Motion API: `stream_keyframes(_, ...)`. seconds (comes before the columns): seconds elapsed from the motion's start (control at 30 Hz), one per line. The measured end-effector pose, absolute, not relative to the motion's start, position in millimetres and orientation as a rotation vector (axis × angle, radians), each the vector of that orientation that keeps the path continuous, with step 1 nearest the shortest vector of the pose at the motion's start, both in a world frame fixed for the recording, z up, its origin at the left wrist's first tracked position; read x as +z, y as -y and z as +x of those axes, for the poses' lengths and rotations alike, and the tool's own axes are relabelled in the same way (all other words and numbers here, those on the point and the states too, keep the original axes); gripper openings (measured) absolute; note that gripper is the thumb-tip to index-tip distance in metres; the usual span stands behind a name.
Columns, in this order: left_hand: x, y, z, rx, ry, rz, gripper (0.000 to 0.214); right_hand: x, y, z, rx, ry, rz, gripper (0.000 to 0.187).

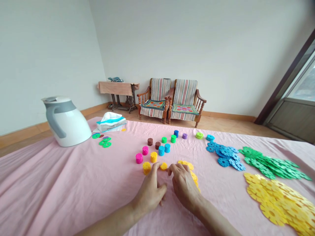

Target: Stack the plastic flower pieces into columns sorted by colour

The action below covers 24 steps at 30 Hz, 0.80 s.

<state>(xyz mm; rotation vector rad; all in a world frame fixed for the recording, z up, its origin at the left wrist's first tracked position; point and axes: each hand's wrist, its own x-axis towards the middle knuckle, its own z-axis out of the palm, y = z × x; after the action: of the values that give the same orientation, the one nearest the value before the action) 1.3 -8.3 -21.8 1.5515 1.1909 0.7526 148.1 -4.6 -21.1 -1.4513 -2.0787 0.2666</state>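
Both my hands rest on a pink cloth-covered table (61,186). My left hand (150,190) pinches a small yellow stack of discs (163,166) with finger and thumb. My right hand (183,186) lies beside it, fingers curled over a loose heap of yellow discs (187,165); its fingertips touch the same small stack. Just left stands another yellow stack (146,167). Beyond it stand more short stacks: pink (139,158), yellow (154,156), blue (161,150), brown (150,141), green (173,138).
A white kettle (66,120) and a tissue pack (111,122) stand at the far left. Piles of loose discs lie to the right: blue (226,155), green (270,164), yellow (280,200). Two wooden chairs (172,101) stand by the wall.
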Motion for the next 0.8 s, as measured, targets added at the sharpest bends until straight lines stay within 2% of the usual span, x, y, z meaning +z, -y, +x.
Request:
stream_keyframes(0.1,-13.8,11.6,-6.9,0.769,-1.190,1.691,0.059,-26.0,2.4,152.1,0.256,2.016,-1.449,0.033)
stream_keyframes(0.23,6.6,0.9,-36.7,0.992,-1.227,2.022,0.025,-29.2,-0.8,157.9,0.284,1.893,-1.419,0.031)
stream_keyframes(0.3,12.7,-10.2,-56.0,1.108,-1.337,2.082,0.016,-26.5,0.2,156.6,0.338,1.868,-1.402,0.030)
stream_keyframes(0.37,11.9,-20.2,-73.0,1.143,-1.462,2.120,0.016,-21.4,3.2,150.9,0.411,1.860,-1.394,0.031)
stream_keyframes(0.57,-15.5,-26.2,-89.5,0.938,-1.545,2.212,0.021,-10.4,11.6,117.8,0.629,1.871,-1.353,0.039)
stream_keyframes(0.67,-23.1,-26.0,-87.4,0.923,-1.559,2.183,0.030,-12.6,14.1,106.9,0.640,1.861,-1.342,0.043)
stream_keyframes(0.8,-22.2,-28.9,-84.0,0.947,-1.476,2.156,0.041,-16.4,17.7,106.0,0.615,1.865,-1.360,0.037)
